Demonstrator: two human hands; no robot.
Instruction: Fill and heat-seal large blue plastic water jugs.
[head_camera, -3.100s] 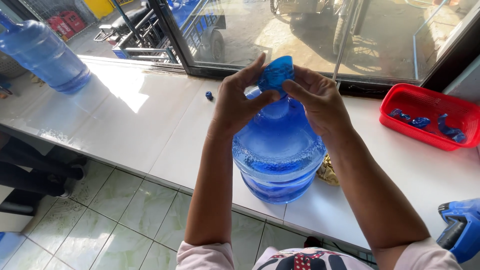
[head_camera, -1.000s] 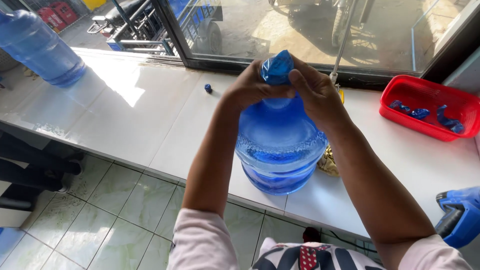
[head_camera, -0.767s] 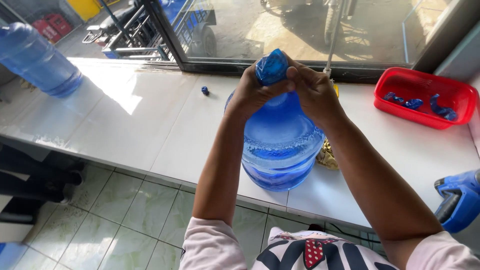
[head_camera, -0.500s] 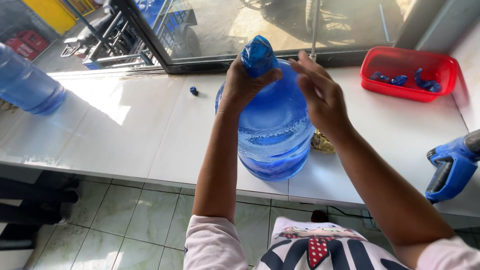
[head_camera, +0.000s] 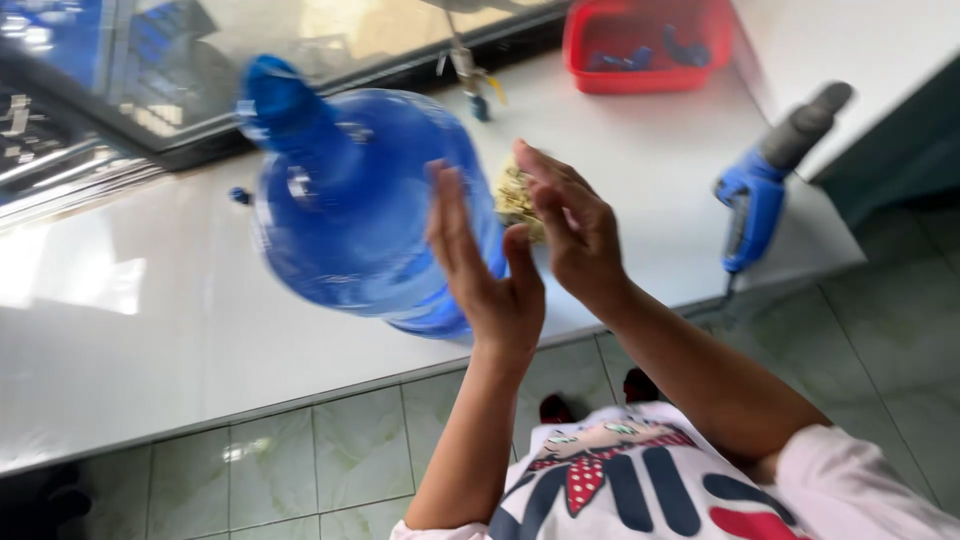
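Note:
A large blue water jug (head_camera: 345, 205) with a blue cap (head_camera: 275, 85) stands on the white counter (head_camera: 130, 330), leaning to the left in the tilted view. My left hand (head_camera: 480, 265) is flat against the jug's right side, fingers spread. My right hand (head_camera: 570, 225) hovers just right of it, fingers apart, holding nothing. Behind my right hand lies a yellowish sponge-like wad (head_camera: 515, 195).
A blue and grey heat gun (head_camera: 760, 190) lies near the counter's right edge. A red tray (head_camera: 640, 40) with blue caps sits at the back. A small blue cap (head_camera: 238, 195) lies left of the jug. A window frame runs along the back. Tiled floor lies below.
Both hands have left the jug's cap and neck and come down to its right side. The view has swung left and tilted.

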